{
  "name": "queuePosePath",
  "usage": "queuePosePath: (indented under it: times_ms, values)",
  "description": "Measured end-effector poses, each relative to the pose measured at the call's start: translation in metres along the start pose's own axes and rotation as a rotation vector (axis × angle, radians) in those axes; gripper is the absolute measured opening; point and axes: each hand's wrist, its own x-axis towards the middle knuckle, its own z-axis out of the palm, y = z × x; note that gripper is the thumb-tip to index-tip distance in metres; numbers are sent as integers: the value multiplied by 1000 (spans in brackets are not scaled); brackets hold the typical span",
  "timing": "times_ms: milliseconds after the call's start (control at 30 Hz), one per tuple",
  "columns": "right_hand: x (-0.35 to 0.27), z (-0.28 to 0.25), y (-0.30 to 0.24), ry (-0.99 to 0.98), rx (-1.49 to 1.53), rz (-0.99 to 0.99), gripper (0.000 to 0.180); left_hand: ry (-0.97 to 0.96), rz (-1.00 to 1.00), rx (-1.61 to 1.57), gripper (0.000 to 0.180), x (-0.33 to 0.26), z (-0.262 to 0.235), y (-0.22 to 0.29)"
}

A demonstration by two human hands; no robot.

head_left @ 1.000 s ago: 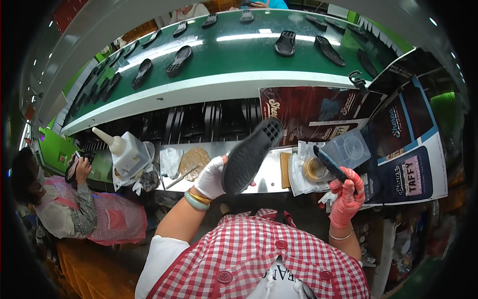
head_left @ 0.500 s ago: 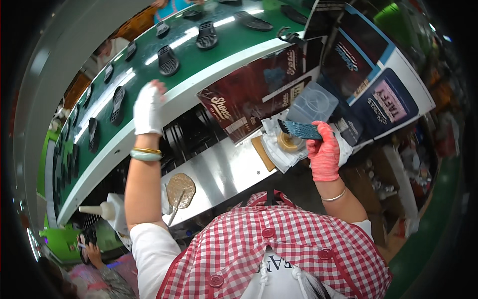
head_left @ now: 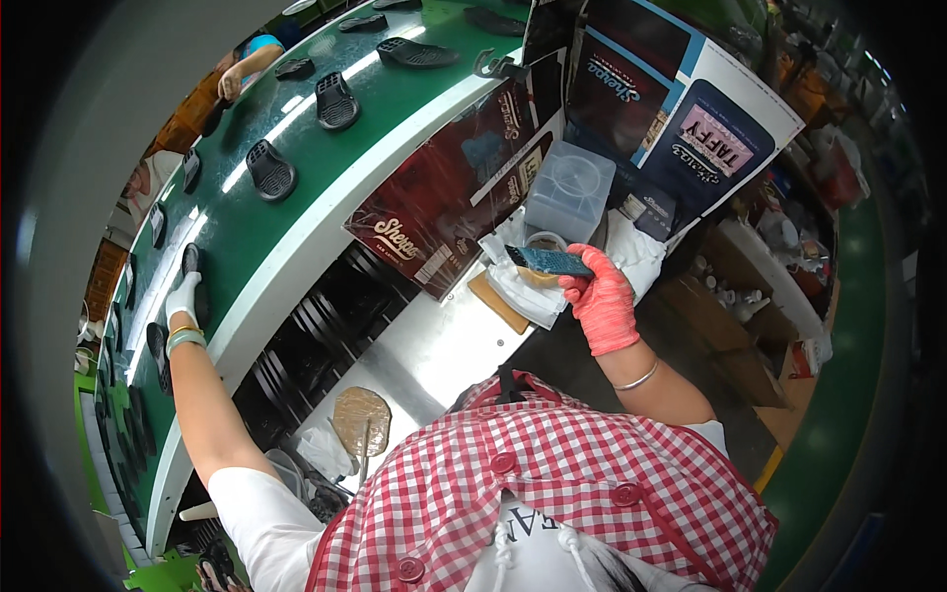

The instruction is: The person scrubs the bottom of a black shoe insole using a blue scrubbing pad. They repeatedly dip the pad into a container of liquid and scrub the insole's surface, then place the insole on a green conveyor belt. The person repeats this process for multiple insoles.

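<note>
Black sole (head_left: 191, 259) on green belt (head_left: 237, 237), far left. Left hand (head_left: 182, 298) touching it; finger closure cannot be told. Right hand (head_left: 604, 302), nearer, to the right, curled firmly round blue brush (head_left: 550, 261) by round container (head_left: 546, 239).

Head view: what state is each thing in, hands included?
Left hand: gloved, on a dark sole, grip unclear.
Dark sole: lying on the green surface, partly covered by the hand.
Right hand: gloved, gripping the blue brush.
Blue brush: held, partly covering the round cup.
Round cup: contents unclear.
Plastic box: lid state unclear.
Brown pad: flat, rod end over it.
</note>
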Motion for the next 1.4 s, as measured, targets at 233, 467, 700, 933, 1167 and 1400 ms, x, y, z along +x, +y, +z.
queuePosePath:
  times_ms: [233,467,700,933,1167,1400]
  values:
    - [44,-38,1,35,-414,-239,23,-196,250,-1207,37,-166,-5,8]
    - [81,-71,10,-22,-850,-145,24,-356,221,-1163,62,-381,97,1]
    - [102,-79,19,-122,-1022,-142,26,-700,-358,-1527,52,-447,154,-28]
    - [102,-74,12,-112,-919,-97,23,-963,-455,-1778,54,-470,178,-45]
    - [113,-90,18,-234,-918,-84,26,-810,-368,-1633,49,-488,196,-52]
    - [84,-75,14,-145,-519,268,20,-743,-367,-1662,64,-491,209,-53]
